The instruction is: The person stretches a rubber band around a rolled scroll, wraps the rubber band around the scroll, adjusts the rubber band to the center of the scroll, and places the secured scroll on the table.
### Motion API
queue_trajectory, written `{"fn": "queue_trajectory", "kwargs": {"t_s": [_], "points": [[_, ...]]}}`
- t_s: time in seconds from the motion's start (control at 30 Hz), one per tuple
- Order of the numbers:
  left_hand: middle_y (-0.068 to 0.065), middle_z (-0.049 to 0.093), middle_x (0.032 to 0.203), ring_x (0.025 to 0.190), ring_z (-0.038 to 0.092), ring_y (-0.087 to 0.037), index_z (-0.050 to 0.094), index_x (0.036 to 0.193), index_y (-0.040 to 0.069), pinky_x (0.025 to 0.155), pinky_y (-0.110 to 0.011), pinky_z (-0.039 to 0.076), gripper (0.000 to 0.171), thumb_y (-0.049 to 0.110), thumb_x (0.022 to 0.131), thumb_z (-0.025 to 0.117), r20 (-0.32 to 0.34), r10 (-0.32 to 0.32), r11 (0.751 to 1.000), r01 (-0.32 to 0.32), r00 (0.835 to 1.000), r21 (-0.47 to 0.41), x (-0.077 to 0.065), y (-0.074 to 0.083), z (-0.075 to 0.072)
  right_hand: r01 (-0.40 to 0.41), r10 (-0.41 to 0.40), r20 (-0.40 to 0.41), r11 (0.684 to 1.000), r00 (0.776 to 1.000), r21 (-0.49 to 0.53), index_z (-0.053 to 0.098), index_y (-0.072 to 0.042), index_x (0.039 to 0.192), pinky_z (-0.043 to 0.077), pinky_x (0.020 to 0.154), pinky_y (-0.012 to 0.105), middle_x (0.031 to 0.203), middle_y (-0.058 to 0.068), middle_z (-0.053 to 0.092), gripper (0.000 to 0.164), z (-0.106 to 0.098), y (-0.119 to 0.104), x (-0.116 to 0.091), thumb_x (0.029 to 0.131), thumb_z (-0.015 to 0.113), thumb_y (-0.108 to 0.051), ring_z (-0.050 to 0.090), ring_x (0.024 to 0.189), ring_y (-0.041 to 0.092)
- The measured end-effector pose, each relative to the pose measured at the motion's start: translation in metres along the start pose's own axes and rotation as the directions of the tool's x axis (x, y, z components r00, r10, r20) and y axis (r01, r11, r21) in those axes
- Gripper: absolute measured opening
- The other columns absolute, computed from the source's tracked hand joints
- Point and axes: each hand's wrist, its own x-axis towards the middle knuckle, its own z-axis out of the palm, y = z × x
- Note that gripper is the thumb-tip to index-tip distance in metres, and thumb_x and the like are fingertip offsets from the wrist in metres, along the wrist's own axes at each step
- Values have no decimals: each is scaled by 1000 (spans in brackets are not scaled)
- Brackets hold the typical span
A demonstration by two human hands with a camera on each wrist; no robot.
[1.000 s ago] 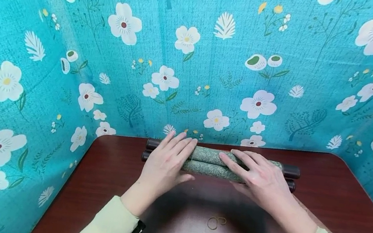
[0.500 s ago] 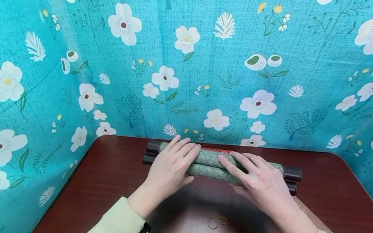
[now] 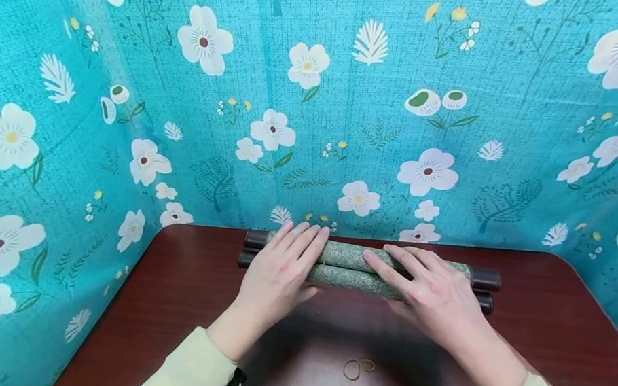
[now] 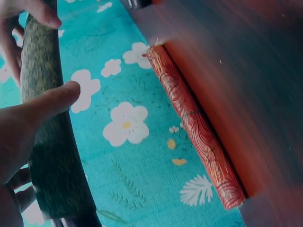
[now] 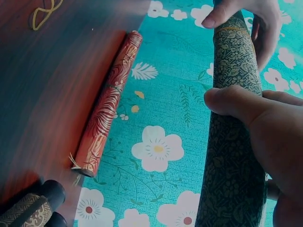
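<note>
Two green rolls (image 3: 346, 278) are held side by side over the table (image 3: 550, 304), long axes running left to right, clamped between thumb and fingers by the left hand (image 3: 277, 274) and right hand (image 3: 440, 300), each nearer its own end.

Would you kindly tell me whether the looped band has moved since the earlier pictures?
No: judged against the table, the looped band lies in the same place.
</note>
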Motion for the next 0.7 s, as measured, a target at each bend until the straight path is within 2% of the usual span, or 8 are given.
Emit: {"fn": "queue_trajectory", "kwargs": {"t_s": [0.17, 0.43, 0.7], "points": [[-12, 69, 139, 132, 64, -30, 62, 143, 3, 123, -44, 41, 96, 36, 65, 105, -4, 1, 1000, -1, 1000, -22, -2, -3, 1, 4, -4, 17, 1000, 1000, -3, 60, -20, 152, 64, 76, 53, 132, 14, 70, 106, -1, -1, 0, 58, 107, -32, 69, 110, 38], [-9, 72, 131, 127, 68, -28, 65, 137, 7, 125, -48, 39, 90, 42, 64, 105, -21, 17, 1000, -18, 1000, -11, -4, -7, 1, 5, -6, 22, 1000, 1000, 10, 59, -16, 153, 64, 81, 54, 134, 15, 69, 107, 1, -2, 0, 59, 107, -33, 68, 113, 38], [-9, 72, 130, 128, 67, -28, 65, 137, 7, 127, -48, 35, 90, 39, 64, 105, -36, 26, 999, -26, 999, -19, -8, -14, -1, -48, 45, 117, 999, 992, 20, 49, -12, 161, 55, 103, 60, 146, 19, 62, 115, -8, 7, -14, 62, 105, -33, 61, 127, 41]]}}
